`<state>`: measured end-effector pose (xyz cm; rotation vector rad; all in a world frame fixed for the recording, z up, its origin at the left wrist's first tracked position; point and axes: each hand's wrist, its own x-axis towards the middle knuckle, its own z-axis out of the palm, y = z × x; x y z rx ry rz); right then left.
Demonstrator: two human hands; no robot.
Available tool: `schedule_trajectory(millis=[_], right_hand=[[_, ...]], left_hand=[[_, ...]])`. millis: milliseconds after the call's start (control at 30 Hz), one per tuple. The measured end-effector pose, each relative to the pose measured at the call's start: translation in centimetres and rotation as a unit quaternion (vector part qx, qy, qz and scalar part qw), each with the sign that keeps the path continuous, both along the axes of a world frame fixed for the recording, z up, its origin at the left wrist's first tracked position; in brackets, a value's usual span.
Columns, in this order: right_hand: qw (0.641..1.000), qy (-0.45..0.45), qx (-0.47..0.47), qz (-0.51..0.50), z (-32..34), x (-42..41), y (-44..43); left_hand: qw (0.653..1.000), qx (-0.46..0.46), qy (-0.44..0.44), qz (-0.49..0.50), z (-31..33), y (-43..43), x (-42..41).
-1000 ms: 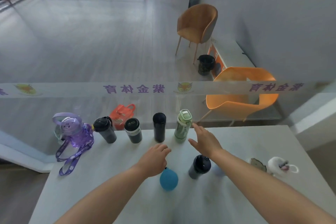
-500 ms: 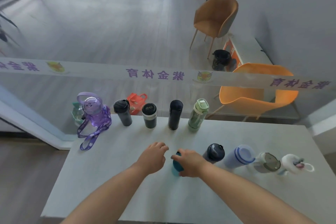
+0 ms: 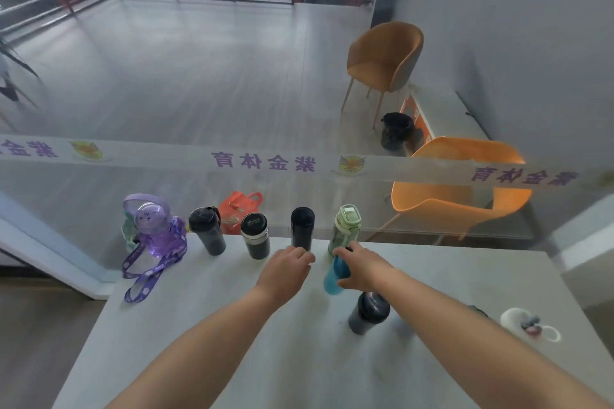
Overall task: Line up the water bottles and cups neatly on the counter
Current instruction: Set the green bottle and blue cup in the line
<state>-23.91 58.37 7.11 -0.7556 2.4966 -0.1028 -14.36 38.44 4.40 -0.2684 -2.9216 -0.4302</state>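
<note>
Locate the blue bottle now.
Head view, centre: the right hand grips the blue bottle just in front of the green bottle, beyond the black cup.

Your right hand point(image 3: 362, 267) covers much of the blue bottle point(image 3: 332, 282), while your forearm point(image 3: 465, 319) hides all but blurred slivers of whatever stands beneath.

tan chair point(image 3: 385, 56); orange chair point(image 3: 432, 206); black bin point(image 3: 397, 129); red bag point(image 3: 237, 206) behind glass
</note>
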Motion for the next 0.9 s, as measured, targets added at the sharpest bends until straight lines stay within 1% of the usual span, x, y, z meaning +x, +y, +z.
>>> schedule_trajectory(millis=[100, 200, 333, 400, 500, 567, 767, 900], right_hand=[[1.0, -0.004, -0.004, -0.019, 0.7, -2.5, 2.4], [0.999, -0.01, -0.005, -0.033, 0.8, -4.9, 4.9], [0.999, -0.02, -0.018, -0.046, -0.2, -8.0, 8.0], [0.998, -0.023, -0.032, -0.05, -0.8, -9.5, 9.0], [0.997, -0.021, -0.06, -0.052, -1.9, -11.5, 9.6], [0.996, -0.017, -0.071, -0.052, -2.6, -12.6, 9.5], [0.996, -0.038, -0.065, -0.056, -4.4, -15.0, 9.2], [0.996, -0.049, -0.055, -0.055, -5.4, -15.4, 8.9]], left_hand=[[1.0, -0.013, 0.002, -0.003, 1.1, 2.0, -2.8], [1.0, -0.004, 0.012, -0.005, 1.7, 3.9, -5.6], [0.999, -0.001, 0.04, -0.005, 2.1, 6.3, -9.1], [0.999, 0.005, 0.039, 0.002, 2.0, 7.3, -10.7], [1.0, -0.012, -0.007, 0.027, 1.3, 8.4, -12.2], [0.999, -0.021, -0.02, 0.038, 0.5, 8.7, -12.8], [0.998, 0.027, -0.011, 0.055, -0.6, 9.0, -13.8], [0.998, 0.033, -0.008, 0.059, -0.7, 8.8, -13.6]])
